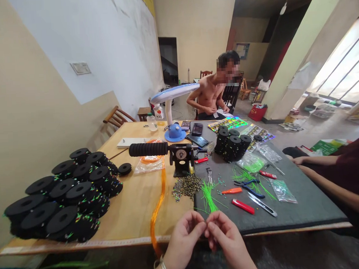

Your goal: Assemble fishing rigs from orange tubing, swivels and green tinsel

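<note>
My left hand [184, 237] and my right hand [224, 237] meet at the near edge of the table [132, 210], fingertips pinched together on something too small to make out. Just beyond them lie a bundle of green strands [208, 196], a pile of small dark beads [186, 186] and an orange strip [158, 203] that hangs over the table edge. A black winding tool with a foam roller [168, 150] stands further back.
Stacks of black foam spools [63, 193] fill the left side, with more spools [231, 142] at the centre back. On the grey mat [301, 200] lie red lighters, blue pliers, scissors and small bags. A blue desk lamp [172, 111] stands behind. One person sits opposite, and another person's arm [333, 183] rests at right.
</note>
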`<control>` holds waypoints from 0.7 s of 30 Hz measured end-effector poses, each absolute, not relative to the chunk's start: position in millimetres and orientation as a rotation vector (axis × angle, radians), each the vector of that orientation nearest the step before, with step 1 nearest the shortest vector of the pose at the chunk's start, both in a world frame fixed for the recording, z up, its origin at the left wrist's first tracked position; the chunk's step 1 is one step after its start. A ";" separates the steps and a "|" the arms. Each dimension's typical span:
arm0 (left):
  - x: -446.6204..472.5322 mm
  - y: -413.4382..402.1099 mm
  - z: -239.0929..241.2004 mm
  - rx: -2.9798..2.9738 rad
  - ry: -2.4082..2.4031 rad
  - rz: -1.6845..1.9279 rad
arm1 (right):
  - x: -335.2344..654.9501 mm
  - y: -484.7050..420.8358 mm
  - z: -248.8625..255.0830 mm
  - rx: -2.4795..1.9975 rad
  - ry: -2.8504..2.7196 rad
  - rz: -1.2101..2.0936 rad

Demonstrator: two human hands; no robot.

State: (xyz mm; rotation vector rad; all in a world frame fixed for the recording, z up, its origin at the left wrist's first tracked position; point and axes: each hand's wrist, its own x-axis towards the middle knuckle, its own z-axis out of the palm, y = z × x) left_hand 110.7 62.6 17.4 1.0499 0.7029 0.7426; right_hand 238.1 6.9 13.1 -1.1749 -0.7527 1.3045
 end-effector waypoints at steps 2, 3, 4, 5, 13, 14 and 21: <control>108.2 62.7 17.3 1.141 0.749 0.770 | 239.8 5.0 15.4 -1.218 -0.856 1.245; 106.9 62.6 17.6 1.202 0.775 0.786 | 240.3 4.4 16.1 -1.241 -0.909 1.208; 105.6 62.4 18.3 1.274 0.801 0.801 | 240.6 4.2 16.5 -1.265 -0.959 1.167; 104.4 62.4 19.1 1.354 0.827 0.816 | 240.7 4.2 16.7 -1.292 -1.006 1.125; 96.8 66.5 23.7 1.827 0.898 0.881 | 241.6 9.4 16.9 -1.393 -1.110 1.094; 95.9 67.1 23.7 1.857 0.899 0.883 | 241.6 9.8 16.7 -1.390 -1.100 1.111; 93.4 68.7 25.5 2.013 0.898 0.914 | 241.5 12.1 19.0 -1.397 -1.086 1.161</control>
